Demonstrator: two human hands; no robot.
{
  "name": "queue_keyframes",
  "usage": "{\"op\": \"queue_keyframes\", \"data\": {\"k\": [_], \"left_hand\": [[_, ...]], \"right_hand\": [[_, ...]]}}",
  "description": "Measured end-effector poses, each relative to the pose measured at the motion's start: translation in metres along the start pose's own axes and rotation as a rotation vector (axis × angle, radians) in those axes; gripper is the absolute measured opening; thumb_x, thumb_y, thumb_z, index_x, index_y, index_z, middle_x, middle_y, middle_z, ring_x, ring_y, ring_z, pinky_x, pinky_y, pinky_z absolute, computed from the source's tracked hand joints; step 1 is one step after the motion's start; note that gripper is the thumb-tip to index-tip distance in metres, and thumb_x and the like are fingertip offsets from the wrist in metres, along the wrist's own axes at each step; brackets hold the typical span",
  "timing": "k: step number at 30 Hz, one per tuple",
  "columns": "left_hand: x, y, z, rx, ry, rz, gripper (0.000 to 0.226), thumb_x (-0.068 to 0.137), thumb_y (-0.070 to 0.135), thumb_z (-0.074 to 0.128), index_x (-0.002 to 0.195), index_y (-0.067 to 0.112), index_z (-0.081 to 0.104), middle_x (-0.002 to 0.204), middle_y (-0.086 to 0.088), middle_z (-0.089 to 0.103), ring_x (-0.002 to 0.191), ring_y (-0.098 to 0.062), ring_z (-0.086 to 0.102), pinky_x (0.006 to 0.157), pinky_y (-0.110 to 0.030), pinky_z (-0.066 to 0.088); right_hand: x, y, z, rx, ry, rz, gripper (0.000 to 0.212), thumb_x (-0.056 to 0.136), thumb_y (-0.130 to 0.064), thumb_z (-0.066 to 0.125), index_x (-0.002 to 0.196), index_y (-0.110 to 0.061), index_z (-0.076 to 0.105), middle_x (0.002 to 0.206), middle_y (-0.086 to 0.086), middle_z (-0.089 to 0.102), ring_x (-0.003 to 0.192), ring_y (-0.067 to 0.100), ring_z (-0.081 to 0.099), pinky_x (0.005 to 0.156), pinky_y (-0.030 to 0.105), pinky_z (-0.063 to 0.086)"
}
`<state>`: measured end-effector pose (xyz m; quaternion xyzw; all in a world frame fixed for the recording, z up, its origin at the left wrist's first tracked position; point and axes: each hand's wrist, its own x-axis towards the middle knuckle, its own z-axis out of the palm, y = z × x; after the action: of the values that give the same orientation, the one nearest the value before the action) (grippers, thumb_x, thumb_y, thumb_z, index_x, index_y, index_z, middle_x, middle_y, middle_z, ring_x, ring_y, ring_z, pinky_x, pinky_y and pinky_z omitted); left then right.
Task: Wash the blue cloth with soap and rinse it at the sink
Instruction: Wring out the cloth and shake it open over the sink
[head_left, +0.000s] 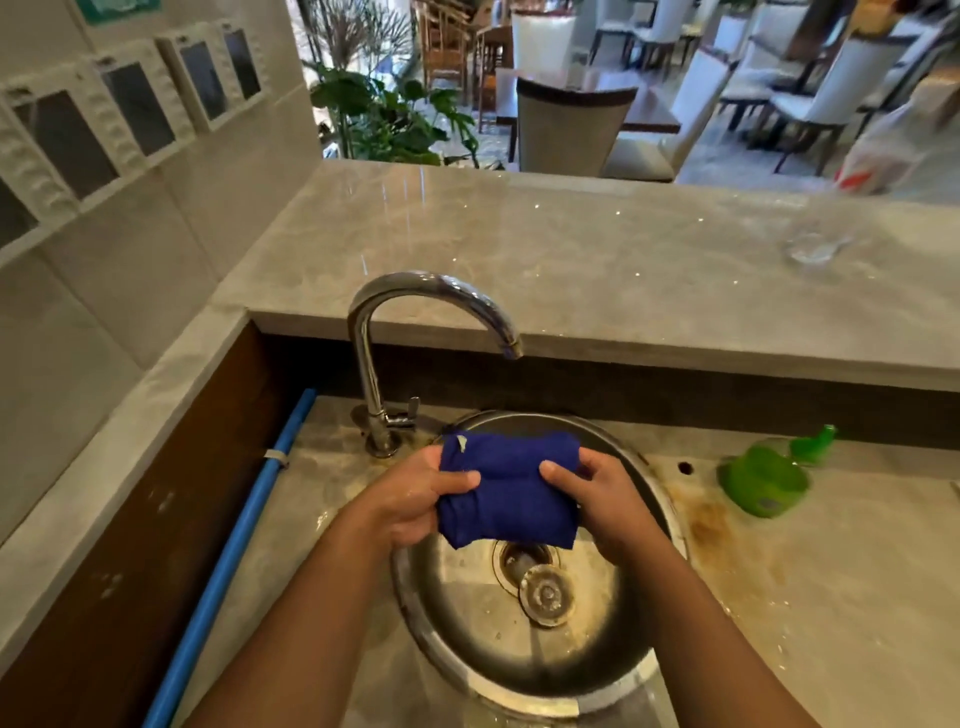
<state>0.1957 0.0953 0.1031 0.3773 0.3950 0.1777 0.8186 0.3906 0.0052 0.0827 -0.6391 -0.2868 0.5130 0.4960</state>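
A grey marble counter (597, 244) wraps around the back and left of a lower wet ledge, with a dining room of chairs and a leafy plant (384, 119) beyond it. A clear glass (813, 244) stands on the counter at right, too blurred to show detail. Set into the ledge is a round steel sink (467, 639), its drain open and the strainer (546, 595) lying tilted beside the hole. A chrome tap (415, 343) curves over the basin from the back left; no water can be seen running. A blue pipe (234, 545) slants along the ledge at left. A green bottle (766, 475) lies on its side at right, well apart from the sink, its label too small to read. Over the basin, the left hand (415, 499) and right hand (602, 499) each pinch one end of the cloth (509, 493), thumbs on top. The cloth is deep blue, bunched into a thick fold, with a small pale tag near its upper left corner.
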Motion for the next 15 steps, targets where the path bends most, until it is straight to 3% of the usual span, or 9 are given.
{"op": "queue_keyframes", "data": {"k": [3,8,11,15], "left_hand": [[0.004,-0.002,0.003,-0.002,-0.006,-0.007,0.035,0.089,-0.007,0.059,0.122,0.006,0.061,0.122,-0.016,0.070,0.110,-0.028,0.069,0.092,-0.041,0.057],[0.005,-0.005,0.008,0.037,0.017,0.012,0.041,0.090,0.007,0.065,0.130,0.009,0.057,0.123,-0.013,0.070,0.114,-0.030,0.067,0.094,-0.048,0.056],[0.004,0.000,0.009,-0.076,-0.046,0.013,0.040,0.091,0.007,0.061,0.130,0.008,0.056,0.125,-0.016,0.068,0.116,-0.032,0.066,0.083,-0.040,0.061],[0.006,0.008,0.006,-0.118,-0.119,0.013,0.051,0.088,0.000,0.061,0.136,0.015,0.051,0.133,-0.016,0.063,0.121,-0.035,0.062,0.093,-0.047,0.056]], "right_hand": [[-0.009,-0.002,-0.001,-0.004,0.016,-0.057,0.020,0.094,-0.024,0.065,0.111,-0.014,0.066,0.105,0.010,0.074,0.098,0.029,0.071,0.084,0.047,0.058],[-0.013,-0.012,-0.003,0.055,0.022,-0.067,0.020,0.096,-0.022,0.061,0.114,-0.013,0.063,0.108,0.012,0.074,0.098,0.028,0.072,0.077,0.036,0.058],[-0.016,-0.020,-0.011,0.271,-0.074,-0.001,0.027,0.095,-0.014,0.059,0.121,-0.009,0.061,0.117,0.015,0.072,0.104,0.029,0.071,0.078,0.036,0.059],[-0.017,-0.033,-0.023,0.439,-0.188,0.063,0.034,0.092,-0.002,0.055,0.125,-0.003,0.059,0.123,0.021,0.068,0.104,0.029,0.070,0.080,0.035,0.060]]}}
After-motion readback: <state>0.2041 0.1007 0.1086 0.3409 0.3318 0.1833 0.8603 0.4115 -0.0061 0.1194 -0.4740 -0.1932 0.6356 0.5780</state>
